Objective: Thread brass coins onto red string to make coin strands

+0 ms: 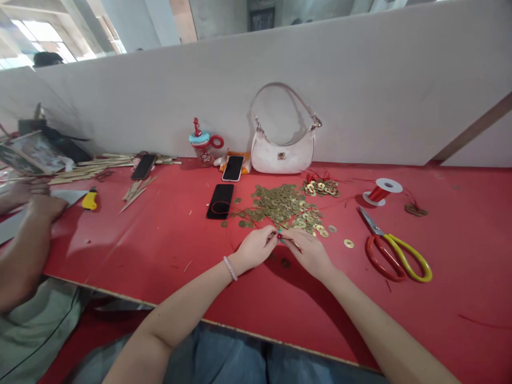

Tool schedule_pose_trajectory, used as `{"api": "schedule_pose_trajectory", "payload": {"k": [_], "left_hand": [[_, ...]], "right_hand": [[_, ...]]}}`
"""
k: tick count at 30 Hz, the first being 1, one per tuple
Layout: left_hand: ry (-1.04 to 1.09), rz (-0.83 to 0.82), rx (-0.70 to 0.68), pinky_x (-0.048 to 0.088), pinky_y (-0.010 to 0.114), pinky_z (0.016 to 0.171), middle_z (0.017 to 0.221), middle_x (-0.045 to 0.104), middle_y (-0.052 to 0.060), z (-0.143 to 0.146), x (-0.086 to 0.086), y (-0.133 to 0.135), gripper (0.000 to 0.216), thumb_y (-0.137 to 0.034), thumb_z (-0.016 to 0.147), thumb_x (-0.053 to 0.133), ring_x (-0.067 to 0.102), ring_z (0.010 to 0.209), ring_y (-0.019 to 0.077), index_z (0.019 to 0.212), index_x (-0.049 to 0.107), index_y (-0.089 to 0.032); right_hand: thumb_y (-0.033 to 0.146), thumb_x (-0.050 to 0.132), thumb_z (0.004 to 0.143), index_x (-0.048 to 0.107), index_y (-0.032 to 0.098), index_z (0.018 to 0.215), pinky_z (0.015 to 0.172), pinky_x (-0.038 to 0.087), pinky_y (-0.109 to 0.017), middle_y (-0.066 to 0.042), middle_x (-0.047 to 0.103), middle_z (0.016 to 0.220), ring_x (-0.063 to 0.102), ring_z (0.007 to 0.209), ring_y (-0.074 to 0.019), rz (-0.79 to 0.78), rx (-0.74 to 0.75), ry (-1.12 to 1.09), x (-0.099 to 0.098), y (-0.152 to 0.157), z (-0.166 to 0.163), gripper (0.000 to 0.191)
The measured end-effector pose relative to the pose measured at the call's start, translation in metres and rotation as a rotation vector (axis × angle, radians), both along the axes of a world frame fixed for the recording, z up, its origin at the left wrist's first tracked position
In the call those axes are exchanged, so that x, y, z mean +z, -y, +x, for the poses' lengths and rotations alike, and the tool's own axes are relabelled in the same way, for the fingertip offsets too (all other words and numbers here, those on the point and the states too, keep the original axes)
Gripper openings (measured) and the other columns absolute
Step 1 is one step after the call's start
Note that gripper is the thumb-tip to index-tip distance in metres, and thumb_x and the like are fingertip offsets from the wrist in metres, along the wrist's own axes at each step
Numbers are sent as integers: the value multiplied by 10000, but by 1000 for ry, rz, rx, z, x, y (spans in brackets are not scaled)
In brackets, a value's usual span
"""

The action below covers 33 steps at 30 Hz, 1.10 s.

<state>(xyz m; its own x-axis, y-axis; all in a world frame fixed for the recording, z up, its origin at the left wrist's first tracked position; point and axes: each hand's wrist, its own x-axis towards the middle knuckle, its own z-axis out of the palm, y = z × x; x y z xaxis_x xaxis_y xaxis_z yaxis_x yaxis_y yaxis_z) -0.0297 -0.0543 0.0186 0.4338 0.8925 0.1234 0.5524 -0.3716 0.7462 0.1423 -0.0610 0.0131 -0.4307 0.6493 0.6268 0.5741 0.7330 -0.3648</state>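
A thin red cord [212,207] is pinched by the left hand [256,245], ringed at the wrist by a pale beaded bracelet [230,268], and by the right hand [310,252]; the fingertips of both are closed and nearly met, though small pieces hidden between them cannot be made out; just beyond, a loose heap of round brass coins [282,201] is spread on the red tabletop [460,240]; the cord's loop is laid across a black phone [220,194]; to the right, scissors with red and yellow handles [376,229] are left open, near a white spool wound with red thread [380,193].
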Motion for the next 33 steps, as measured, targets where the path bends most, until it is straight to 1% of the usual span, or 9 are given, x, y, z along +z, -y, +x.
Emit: {"api": "schedule_pose_trajectory", "payload": {"k": [7,11,15,19,21,25,27,30,33], "left_hand": [[86,8,-43,281,202,525,573,415,-32,-1,0,-2,171,-207,808,395,383,544,88,659,459,-153],[209,-78,-56,283,190,506,569,396,-36,0,0,-1,163,-203,793,414,354,531,75,654,471,-140],[300,-145,-34,323,188,525,601,443,-19,1,-1,-2,191,-248,805,422,395,552,78,684,507,-128],[378,-169,41,356,199,550,666,531,10,-5,-2,-7,219,-298,805,446,444,577,87,741,565,-125],[431,-175,100,356,200,543,683,556,17,-9,-3,-12,234,-325,796,466,451,574,89,767,588,-127],[529,-187,216,313,195,485,606,525,-3,-17,-4,-22,271,-377,777,503,393,504,72,771,605,-126],[581,-205,269,296,195,471,541,480,-22,-21,-4,-26,274,-387,764,526,361,470,64,773,608,-126],[641,-214,303,307,193,478,496,446,-30,-24,-6,-30,284,-403,761,534,369,466,64,755,607,-128],[672,-208,319,281,184,449,484,413,-39,-26,-7,-32,305,-427,759,533,342,451,54,742,599,-130]], "right_hand": [[137,459,830,560,205,904,696,494,-295,-44,640,811,598,775,-159,-39,-32,-41,0,-2,-1,142],[129,464,812,550,206,895,684,488,-288,-37,632,794,594,759,-155,-66,-41,-74,2,0,-3,142],[143,445,806,543,206,926,695,488,-297,-44,636,831,597,776,-163,-68,-83,-72,1,-3,1,167],[177,436,791,542,188,989,788,462,-359,-84,620,954,568,908,-214,-113,-286,43,4,-16,25,224],[197,437,780,571,173,924,810,443,-372,-96,605,950,545,936,-234,-155,-441,170,8,-24,45,198],[255,382,789,571,136,890,743,431,-379,-154,568,954,543,923,-277,-417,-899,411,24,-33,87,245],[311,349,801,545,136,961,717,425,-377,-178,544,1021,550,930,-293,-592,-1044,457,34,-33,106,307],[419,325,799,502,143,1026,679,418,-384,-202,530,1079,552,959,-326,-848,-1153,471,42,-29,130,399],[468,358,775,506,173,965,648,405,-372,-182,579,1019,564,940,-335,-995,-1107,511,40,-26,147,381]]}}
